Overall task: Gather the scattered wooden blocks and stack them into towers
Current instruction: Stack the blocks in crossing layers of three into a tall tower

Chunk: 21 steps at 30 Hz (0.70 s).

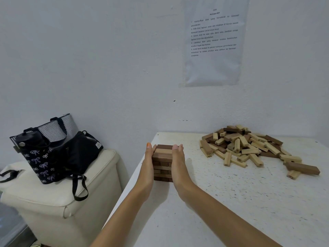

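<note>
At the left edge of the white table (pixel 231 207), straight fingers (pixel 149 150) held close together lie flat against the sides of a short block tower (pixel 162 164). The left hand (pixel 148 166) presses the tower's left face and the right hand (pixel 178 163) presses its right face. The palms face each other and no finger curls round any block, so this looks like squaring up the layers rather than lifting. The fingertips reach just to the tower's top layer, where a pale block lies between darker ones. Below it several layers of mostly dark wood are visible between the wrists, and they look fairly even. Both forearms run back to the near edge of the view.

Further out, well apart to the far right, the pile of loose wooden blocks (pixel 249 147) lies heaped against the wall. It is mostly pale with some dark blocks, and a few have strayed toward the near right. By my judgement the task is at an early stage. One low tower has been started, and most of the blocks are not yet stacked.

Left of the table, a dark bow-print tote (pixel 40 161) and a black bag (pixel 83 152) sit on a cream padded box (pixel 58 202). A printed sheet (pixel 213 41) is on the wall above.
</note>
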### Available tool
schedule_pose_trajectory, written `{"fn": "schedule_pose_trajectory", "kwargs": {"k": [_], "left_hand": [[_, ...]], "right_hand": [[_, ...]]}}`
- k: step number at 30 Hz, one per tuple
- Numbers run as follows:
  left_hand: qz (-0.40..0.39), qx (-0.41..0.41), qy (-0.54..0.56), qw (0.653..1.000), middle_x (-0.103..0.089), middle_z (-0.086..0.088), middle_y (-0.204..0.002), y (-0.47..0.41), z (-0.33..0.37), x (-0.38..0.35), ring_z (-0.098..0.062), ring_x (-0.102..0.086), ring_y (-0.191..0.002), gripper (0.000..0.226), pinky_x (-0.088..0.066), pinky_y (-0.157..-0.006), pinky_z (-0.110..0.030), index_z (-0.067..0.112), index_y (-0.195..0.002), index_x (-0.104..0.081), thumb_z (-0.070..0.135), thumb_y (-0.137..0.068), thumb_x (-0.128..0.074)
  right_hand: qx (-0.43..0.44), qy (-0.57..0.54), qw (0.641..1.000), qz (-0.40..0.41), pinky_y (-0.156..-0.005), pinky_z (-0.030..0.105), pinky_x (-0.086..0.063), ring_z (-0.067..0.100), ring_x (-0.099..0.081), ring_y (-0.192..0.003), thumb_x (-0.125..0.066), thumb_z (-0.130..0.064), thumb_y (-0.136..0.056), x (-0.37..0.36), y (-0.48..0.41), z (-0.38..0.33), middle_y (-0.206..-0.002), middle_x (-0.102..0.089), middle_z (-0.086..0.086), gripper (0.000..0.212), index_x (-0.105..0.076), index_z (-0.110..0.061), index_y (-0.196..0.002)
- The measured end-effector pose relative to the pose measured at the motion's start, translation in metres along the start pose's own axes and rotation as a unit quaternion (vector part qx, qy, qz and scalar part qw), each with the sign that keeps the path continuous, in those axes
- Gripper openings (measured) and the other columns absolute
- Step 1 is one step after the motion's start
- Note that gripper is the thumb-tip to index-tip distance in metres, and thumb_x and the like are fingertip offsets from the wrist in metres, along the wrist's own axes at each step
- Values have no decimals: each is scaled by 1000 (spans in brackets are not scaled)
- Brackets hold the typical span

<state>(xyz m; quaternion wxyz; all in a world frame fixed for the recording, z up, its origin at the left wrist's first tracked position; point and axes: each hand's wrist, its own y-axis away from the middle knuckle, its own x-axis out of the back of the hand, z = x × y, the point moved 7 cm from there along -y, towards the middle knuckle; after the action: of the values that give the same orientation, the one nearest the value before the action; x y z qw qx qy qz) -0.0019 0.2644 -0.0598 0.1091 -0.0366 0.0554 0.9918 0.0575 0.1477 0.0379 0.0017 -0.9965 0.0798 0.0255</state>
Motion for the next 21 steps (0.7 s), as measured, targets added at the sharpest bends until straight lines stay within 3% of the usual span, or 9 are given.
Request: {"fn": "schedule_pose_trajectory", "kwargs": {"k": [3,4,7,12,14,15,17,19,21], "left_hand": [[-3,-74,-13,997,-54,40,-119,-34,-22,11,-7,-41,-135,40,-38,-89,-27,63,-113,-52,70,-93,-18],[14,-81,-11,997,-58,38,-114,-15,-9,14,-3,-47,-129,42,-38,-87,-24,61,-109,-56,68,-95,-18],[14,-80,-13,997,-69,28,-77,49,45,0,17,-61,-77,46,-39,-72,-12,45,-84,-62,54,-99,-20],[36,-89,-37,995,-70,26,-75,69,58,-2,14,-60,-77,46,-38,-73,-13,44,-84,-62,54,-99,-20],[37,-107,-51,992,-69,26,-84,69,60,-1,14,-58,-81,45,-38,-76,-14,44,-93,-62,55,-98,-20],[39,-111,-38,992,-67,26,-99,70,61,1,14,-57,-89,45,-36,-83,-15,42,-107,-61,56,-98,-20],[51,-125,-24,991,-49,21,-133,78,68,3,5,-46,-118,52,-23,-99,-17,32,-138,-45,54,-98,-20],[81,-174,-30,981,-37,18,-147,85,78,7,2,-33,-133,50,-18,-101,-13,28,-144,-38,46,-101,-22],[90,-245,-53,964,-39,18,-146,98,95,4,8,-34,-131,43,-22,-96,-2,28,-142,-42,38,-103,-26]], "right_hand": [[-14,-30,999,-37,-118,32,-7,15,-6,-149,-16,-49,-97,-3,7,-3,-160,4,-3,68,3,-16,-153],[-11,-23,999,-26,-119,33,-8,15,-7,-149,-15,-51,-97,-2,7,-2,-161,4,-4,67,6,-19,-153],[-8,8,1000,17,-121,40,-16,13,-13,-148,-16,-61,-98,3,-9,15,-162,1,-11,65,9,-36,-152],[-2,-9,1000,30,-120,41,-17,12,-15,-147,-17,-59,-99,6,-28,31,-162,-2,-12,62,7,-36,-153],[-3,-10,999,34,-121,41,-15,12,-12,-148,-16,-58,-100,8,-29,32,-162,-2,-10,62,6,-36,-153],[-3,-5,999,37,-121,41,-12,12,-9,-148,-16,-56,-100,10,-29,32,-162,0,-10,61,6,-35,-153],[9,-3,999,48,-122,39,-8,10,-4,-149,-17,-50,-103,16,-28,29,-162,3,-12,58,5,-34,-154],[27,0,998,61,-121,37,-10,10,-6,-148,-20,-44,-104,26,-26,24,-162,0,-14,55,0,-35,-154],[51,17,996,75,-119,32,-11,9,-9,-148,-25,-38,-105,39,-22,16,-162,-5,-13,53,-6,-32,-155]]}}
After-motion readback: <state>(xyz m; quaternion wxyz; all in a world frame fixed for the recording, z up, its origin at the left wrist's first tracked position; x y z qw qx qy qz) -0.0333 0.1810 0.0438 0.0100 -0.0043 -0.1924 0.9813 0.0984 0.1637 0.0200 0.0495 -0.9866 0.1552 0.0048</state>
